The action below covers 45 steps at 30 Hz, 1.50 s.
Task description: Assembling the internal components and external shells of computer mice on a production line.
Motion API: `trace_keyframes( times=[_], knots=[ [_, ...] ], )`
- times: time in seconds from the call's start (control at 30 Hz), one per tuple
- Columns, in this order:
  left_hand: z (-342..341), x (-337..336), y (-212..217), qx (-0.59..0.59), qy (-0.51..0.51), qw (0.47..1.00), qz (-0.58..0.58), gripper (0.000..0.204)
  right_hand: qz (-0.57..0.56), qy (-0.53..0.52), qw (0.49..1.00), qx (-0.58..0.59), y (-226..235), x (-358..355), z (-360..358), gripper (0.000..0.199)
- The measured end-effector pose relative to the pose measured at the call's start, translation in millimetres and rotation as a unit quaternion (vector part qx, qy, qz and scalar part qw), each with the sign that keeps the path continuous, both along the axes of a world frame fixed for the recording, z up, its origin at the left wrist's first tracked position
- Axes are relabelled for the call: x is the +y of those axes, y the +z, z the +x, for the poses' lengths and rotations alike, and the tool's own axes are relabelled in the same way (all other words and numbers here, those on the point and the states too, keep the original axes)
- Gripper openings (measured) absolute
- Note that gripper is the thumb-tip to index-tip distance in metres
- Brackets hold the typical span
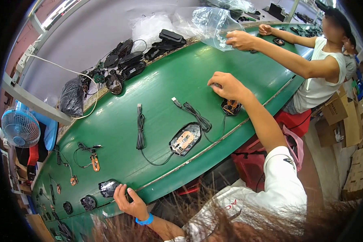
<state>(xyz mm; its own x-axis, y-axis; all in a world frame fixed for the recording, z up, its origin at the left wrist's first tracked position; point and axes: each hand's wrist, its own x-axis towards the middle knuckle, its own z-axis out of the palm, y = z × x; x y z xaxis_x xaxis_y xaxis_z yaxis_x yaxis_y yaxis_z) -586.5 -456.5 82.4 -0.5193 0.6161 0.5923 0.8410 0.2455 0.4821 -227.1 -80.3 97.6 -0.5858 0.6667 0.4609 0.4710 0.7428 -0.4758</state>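
Note:
My left hand (132,203), with a blue band at the wrist, is at the near edge of the green bench. Its fingertips touch the right edge of a black mouse shell (108,188), thumb apart from the fingers. My right hand (231,88) is raised over the bench at centre right, fingers curled round something small and dark, mostly hidden. Below it lies an open mouse (231,107) with an orange-brown circuit board. Between my hands lies a larger open black mouse base (185,139) with a light copper-coloured board. Cables coil beside it, one with a USB plug (139,106).
More mouse shells (88,202) and circuit boards with cables (94,162) lie to the left. Black parts (127,60) pile along the back wall beside a black bag (71,99). A co-worker on the right holds a clear plastic bag (213,25). A blue fan (21,128) stands far left.

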Motion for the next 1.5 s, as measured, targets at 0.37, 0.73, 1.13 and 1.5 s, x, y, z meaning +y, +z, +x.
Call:
trace_keyframes(
  times=[0.37,0.73,1.13,1.5],
  knots=[
    [-2,-2,-3,0.011,-0.001,1.000,-0.003,0.016,-0.002,-0.011,0.999,-0.035,1,0,1,0.014],
    [4,3,2,-0.002,0.000,1.000,-0.021,0.016,0.001,-0.047,0.998,-0.044,2,1,7,0.012],
    [4,0,5,0.024,0.004,1.000,0.007,0.017,-0.038,-0.013,0.997,-0.068,-3,4,4,0.013],
    [6,-6,7,0.013,0.042,0.999,0.027,0.013,-0.017,0.012,0.997,-0.072,-5,10,-7,0.009]
  ],
)
